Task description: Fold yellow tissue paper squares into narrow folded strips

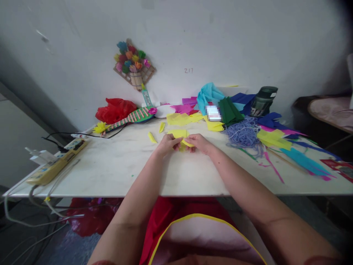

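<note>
At the bench (193, 173), it's left hand (167, 142) and right hand (200, 142) together, fingers of both pinched closed on a yellow strip (189, 143)! It lies right between them, touching both, so neither hand is nearer. Its long axis runs crosswise, the right end angling slightly toward the person. Just beyond, a yellow sheet (176, 132); out past the left hand, two slanting petals (152, 137).

The table (104, 171) offers passage between power strip (59, 162) and left forearm (146, 175); yarn (241, 133) obstructs the right.
</note>
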`<act>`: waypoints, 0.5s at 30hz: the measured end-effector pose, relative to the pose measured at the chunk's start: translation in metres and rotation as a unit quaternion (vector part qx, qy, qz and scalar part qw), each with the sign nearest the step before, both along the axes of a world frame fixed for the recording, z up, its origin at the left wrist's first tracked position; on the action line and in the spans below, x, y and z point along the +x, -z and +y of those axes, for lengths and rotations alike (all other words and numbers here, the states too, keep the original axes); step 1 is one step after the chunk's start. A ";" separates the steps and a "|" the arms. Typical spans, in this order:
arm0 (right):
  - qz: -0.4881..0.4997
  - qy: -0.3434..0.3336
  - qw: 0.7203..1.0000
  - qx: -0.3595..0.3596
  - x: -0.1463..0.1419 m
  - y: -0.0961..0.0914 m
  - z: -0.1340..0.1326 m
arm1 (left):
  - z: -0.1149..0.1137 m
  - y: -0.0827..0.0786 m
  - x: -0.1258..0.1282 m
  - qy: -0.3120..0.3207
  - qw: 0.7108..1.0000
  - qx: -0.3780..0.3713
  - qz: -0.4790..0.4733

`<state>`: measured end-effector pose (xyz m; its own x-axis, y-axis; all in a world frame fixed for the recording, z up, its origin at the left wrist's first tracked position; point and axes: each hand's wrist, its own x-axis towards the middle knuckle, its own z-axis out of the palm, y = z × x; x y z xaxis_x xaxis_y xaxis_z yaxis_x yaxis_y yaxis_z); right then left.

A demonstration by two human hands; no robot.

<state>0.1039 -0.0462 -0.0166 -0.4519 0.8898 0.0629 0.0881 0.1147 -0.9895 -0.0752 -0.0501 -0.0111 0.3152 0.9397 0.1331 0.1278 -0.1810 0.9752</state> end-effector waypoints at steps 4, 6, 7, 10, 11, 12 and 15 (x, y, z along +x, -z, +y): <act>-0.022 0.029 0.999 0.022 -0.002 0.001 0.001 | -0.001 0.000 0.001 0.011 1.000 0.010 0.009; -0.033 0.051 0.998 0.024 -0.003 0.000 0.000 | -0.001 0.000 0.001 0.006 1.000 0.012 0.013; -0.038 0.059 0.997 0.023 -0.004 -0.001 0.000 | -0.001 0.000 0.001 0.003 1.000 0.015 0.015; -0.049 0.082 0.995 0.020 -0.006 -0.003 -0.002 | 0.000 0.000 0.002 -0.004 0.999 0.028 0.019; -0.052 0.088 0.995 0.020 -0.007 -0.004 -0.002 | 0.000 0.000 0.002 -0.006 0.999 0.031 0.020; -0.056 0.094 0.994 0.022 -0.007 -0.004 -0.003 | 0.001 0.001 0.002 -0.009 0.999 0.033 0.021; -0.067 0.099 0.992 0.030 -0.007 -0.005 -0.004 | 0.002 0.003 0.002 -0.024 0.998 0.035 0.035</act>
